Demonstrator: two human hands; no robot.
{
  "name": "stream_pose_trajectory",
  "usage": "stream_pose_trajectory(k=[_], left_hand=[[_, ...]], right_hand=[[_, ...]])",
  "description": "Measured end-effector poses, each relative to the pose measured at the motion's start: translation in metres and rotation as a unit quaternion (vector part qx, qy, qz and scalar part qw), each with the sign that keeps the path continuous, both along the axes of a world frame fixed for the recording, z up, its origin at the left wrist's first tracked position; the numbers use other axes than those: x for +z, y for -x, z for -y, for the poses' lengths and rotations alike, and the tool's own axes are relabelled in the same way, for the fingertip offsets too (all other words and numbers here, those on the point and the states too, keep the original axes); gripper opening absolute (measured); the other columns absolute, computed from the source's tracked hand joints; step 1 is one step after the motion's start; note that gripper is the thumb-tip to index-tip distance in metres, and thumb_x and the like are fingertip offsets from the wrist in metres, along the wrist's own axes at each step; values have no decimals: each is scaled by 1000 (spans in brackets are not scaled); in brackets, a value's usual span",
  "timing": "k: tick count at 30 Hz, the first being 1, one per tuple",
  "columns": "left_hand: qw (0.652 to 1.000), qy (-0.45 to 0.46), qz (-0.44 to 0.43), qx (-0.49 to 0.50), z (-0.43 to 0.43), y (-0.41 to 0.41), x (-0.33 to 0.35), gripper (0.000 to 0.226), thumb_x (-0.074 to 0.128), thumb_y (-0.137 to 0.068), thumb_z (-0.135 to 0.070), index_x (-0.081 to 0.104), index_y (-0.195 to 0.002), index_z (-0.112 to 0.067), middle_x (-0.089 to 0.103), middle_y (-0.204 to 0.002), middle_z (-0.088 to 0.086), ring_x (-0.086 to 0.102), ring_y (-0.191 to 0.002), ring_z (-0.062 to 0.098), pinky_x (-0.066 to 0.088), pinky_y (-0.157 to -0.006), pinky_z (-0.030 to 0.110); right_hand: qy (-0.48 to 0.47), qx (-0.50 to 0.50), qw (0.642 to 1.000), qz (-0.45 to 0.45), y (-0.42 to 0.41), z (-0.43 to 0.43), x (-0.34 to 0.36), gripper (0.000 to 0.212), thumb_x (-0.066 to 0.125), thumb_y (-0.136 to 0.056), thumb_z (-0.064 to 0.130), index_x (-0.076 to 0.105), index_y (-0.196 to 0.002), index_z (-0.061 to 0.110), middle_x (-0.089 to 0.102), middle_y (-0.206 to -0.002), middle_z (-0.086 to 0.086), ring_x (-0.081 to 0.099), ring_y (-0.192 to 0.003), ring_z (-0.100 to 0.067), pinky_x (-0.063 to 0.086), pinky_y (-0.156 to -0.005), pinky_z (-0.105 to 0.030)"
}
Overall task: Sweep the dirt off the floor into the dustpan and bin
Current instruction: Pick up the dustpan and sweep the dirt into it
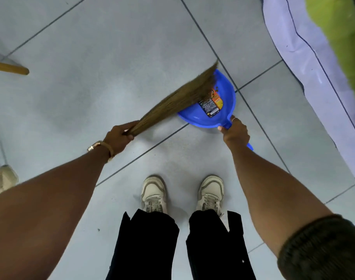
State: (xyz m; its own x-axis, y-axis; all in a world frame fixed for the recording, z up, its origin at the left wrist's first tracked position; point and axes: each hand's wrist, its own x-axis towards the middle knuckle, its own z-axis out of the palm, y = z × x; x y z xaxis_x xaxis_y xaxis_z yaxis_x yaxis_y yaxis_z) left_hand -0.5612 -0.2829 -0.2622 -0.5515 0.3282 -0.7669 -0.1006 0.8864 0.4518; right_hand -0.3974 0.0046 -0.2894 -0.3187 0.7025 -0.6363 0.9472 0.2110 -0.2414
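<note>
A blue plastic dustpan [227,110] with a printed label inside rests on the grey tiled floor ahead of my feet. My right hand [235,134] grips its handle at the near end. My left hand [119,137] is closed around the bound end of a short brown grass broom [178,98]. The broom's bristles slant up to the right and lie across the dustpan's left mouth, hiding part of it. A few dark specks of dirt [216,89] sit inside the pan near the bristle tips. No bin is in view.
A wooden stick end [11,68] pokes in at the left edge. A pale bag-like object [3,178] lies at the lower left. A lilac sheet with a green cloth [313,47] fills the right side. My shoes [182,194] stand just behind the dustpan.
</note>
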Motion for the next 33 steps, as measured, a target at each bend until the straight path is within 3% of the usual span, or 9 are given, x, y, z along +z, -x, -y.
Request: stream_pose_trajectory(k=[4, 8, 11, 13, 14, 20, 25, 28, 33], left_hand=[[994, -44, -17, 101, 5, -15, 29, 57, 43, -89, 15, 52, -136, -15, 56, -90, 12, 42, -59, 12, 35, -41, 3], [984, -35, -73, 161, 3, 2, 36, 55, 44, -91, 10, 49, -139, -17, 56, -95, 10, 52, -51, 6, 33, -35, 2], [973, 17, -83, 213, 3, 16, 26, 54, 45, -92, 1, 48, -140, -25, 63, -105, 13, 60, -73, 28, 56, -60, 23], [969, 80, -67, 225, 8, 17, 17, 56, 46, -91, -4, 46, -141, -29, 66, -120, 17, 61, -106, 42, 52, -92, 45], [967, 100, -58, 225, 10, 13, 14, 56, 46, -90, -5, 46, -141, -30, 65, -122, 19, 60, -112, 43, 49, -97, 48], [974, 112, -21, 195, -2, -21, 1, 55, 48, -89, -8, 49, -138, -33, 61, -129, 19, 60, -113, 43, 49, -98, 46], [993, 93, -10, 71, -8, -46, 5, 54, 51, -89, -5, 51, -137, -31, 63, -124, 20, 60, -109, 41, 48, -99, 38], [996, 78, -12, 50, 3, -67, 32, 54, 53, -89, -4, 53, -136, -30, 66, -120, 16, 62, -101, 33, 45, -88, 32], [995, 39, -39, 80, 21, -91, 108, 54, 55, -88, 4, 55, -134, -27, 67, -121, 9, 62, -107, 33, 45, -91, 34]], right_hand=[[8, -34, 999, -1, 1, 8, 6, 35, 65, -89, 25, 57, -122, 14, 67, -119, -11, 58, -115, -35, 42, -97, -43], [-1, -5, 1000, 27, -5, 8, 10, 38, 63, -91, 27, 55, -127, 16, 66, -120, -10, 58, -116, -34, 42, -98, -43], [-13, 14, 998, 52, -11, 3, 10, 37, 61, -92, 26, 53, -128, 16, 66, -120, -11, 57, -116, -34, 41, -99, -43], [-20, 25, 998, 60, -15, 1, 8, 38, 60, -93, 25, 53, -129, 17, 66, -120, -12, 57, -117, -34, 41, -99, -43], [-22, 30, 997, 63, -16, 1, 6, 39, 59, -93, 24, 52, -130, 17, 66, -120, -12, 57, -117, -35, 41, -99, -43], [-38, 63, 995, 68, -19, -3, -2, 33, 59, -93, 19, 53, -125, 13, 66, -116, -14, 58, -113, -36, 43, -98, -44], [-22, 92, 994, 58, -14, -9, -2, 35, 61, -92, 17, 52, -125, 9, 65, -118, -16, 59, -113, -38, 45, -97, -46], [15, 113, 990, 78, -17, -7, 9, 46, 60, -92, 16, 43, -134, 6, 55, -132, -18, 53, -123, -40, 44, -101, -46], [77, 74, 988, 107, -39, 12, 53, 65, 48, -96, 8, 16, -152, 8, 38, -148, -14, 40, -136, -37, 36, -111, -52]])
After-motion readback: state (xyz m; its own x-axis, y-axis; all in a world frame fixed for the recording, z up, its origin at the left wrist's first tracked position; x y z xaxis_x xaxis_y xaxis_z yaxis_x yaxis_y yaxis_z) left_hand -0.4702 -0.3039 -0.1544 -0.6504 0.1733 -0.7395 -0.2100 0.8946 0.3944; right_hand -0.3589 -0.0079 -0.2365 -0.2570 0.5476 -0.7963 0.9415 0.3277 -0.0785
